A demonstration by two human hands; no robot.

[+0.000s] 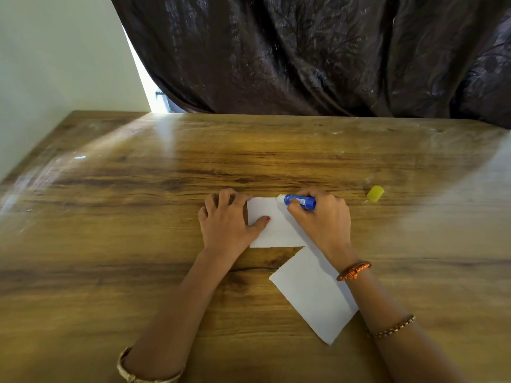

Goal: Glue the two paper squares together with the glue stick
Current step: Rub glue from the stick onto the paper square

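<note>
- On the brown wooden table (138, 217), the left hand (225, 219) lies flat, pinning the far white paper square (272, 225).
- The right hand (322, 217) grips the blue glue stick (300, 201), tip at that square's far edge.
- The yellow plastic cap (375, 193) lies well apart.

Dark curtain (304, 51) behind wooden table (138, 217); pale wall (55, 51) left.

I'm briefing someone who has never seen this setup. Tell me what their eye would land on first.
First, the two hands at the table's middle: the left hand pins a white paper square while the right hand lays a blue glue stick at its far edge. Next, the second paper square lying askew nearer the person, partly under the right forearm. Then the yellow cap, alone to the right on the wooden table.
</note>
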